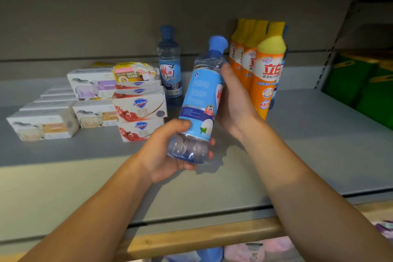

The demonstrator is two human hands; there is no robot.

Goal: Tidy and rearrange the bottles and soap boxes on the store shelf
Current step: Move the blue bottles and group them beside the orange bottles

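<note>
both hands on the clear blue bottle point(198, 100) above the shelf point(319, 155): left hand point(168, 151) grips its base, right hand point(234, 100) wraps the label, bottle tilted, soap boxes point(139, 110) just left.

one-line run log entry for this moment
hands: left, right both grip blue-capped bottle | state: tilted, above shelf

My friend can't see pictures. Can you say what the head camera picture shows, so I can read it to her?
Two hands hold a tilted clear bottle with a blue cap above a grey store shelf: the left hand grips its base, the right hand its upper side. Behind stand another blue-capped bottle, orange bottles with yellow tops, and soap boxes stacked to the left.
</note>
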